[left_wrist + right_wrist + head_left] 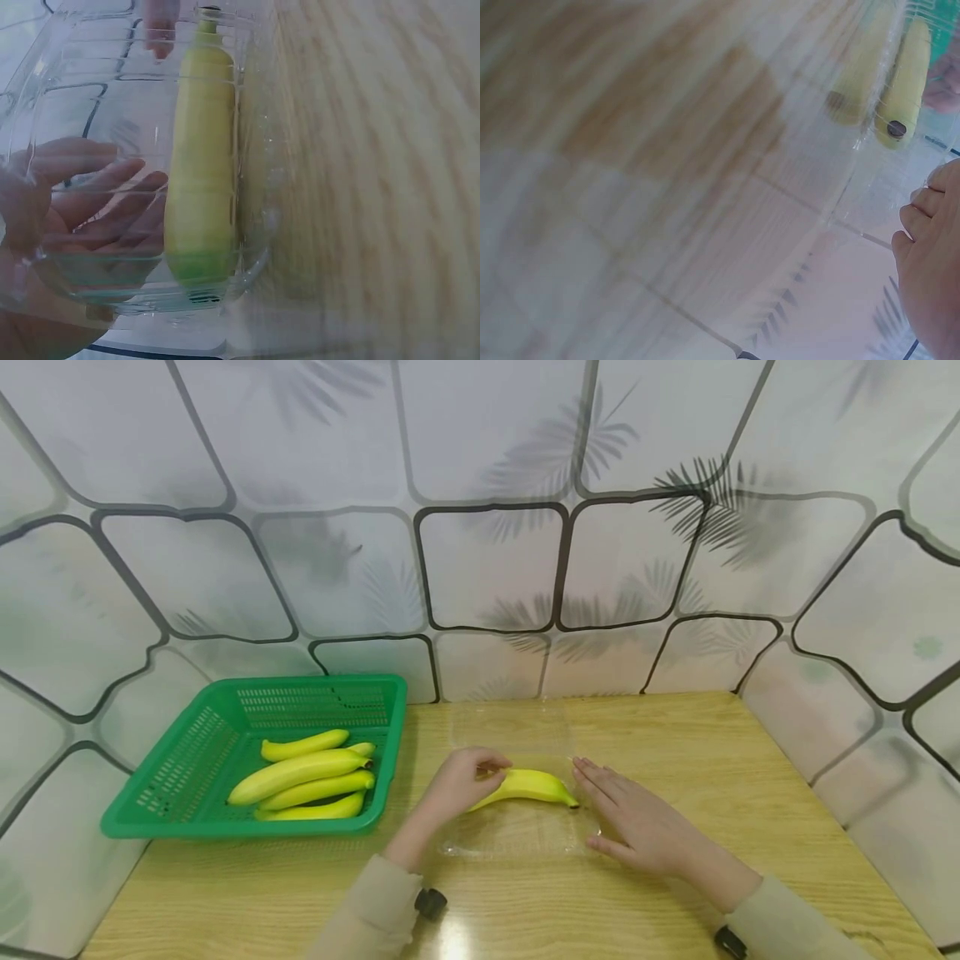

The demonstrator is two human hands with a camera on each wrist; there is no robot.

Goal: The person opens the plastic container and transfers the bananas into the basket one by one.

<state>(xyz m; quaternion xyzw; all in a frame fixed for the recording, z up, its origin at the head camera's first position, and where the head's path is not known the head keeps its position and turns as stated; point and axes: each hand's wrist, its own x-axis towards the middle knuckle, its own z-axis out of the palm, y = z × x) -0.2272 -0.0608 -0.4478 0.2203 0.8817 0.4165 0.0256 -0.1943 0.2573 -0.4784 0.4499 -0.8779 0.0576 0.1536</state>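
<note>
A yellow banana (529,786) lies lengthwise in a clear plastic box (517,843) on the table. My left hand (467,787) reaches over the box's left side, its loosely bent fingers at the banana's left end. Through the clear wall in the left wrist view, the fingers (124,199) show apart from each other beside the banana (201,165). To the right, my right hand (645,822) has its fingers straight, with the fingertips at the box's right edge. The right wrist view shows this hand (934,247) near the banana's dark stem end.
A green plastic basket (393,752) stands left of the box and holds several bananas (300,778). The wooden table (720,760) reaches back to a patterned wall (487,568). A clear lid-like sheet (513,724) stretches behind the box.
</note>
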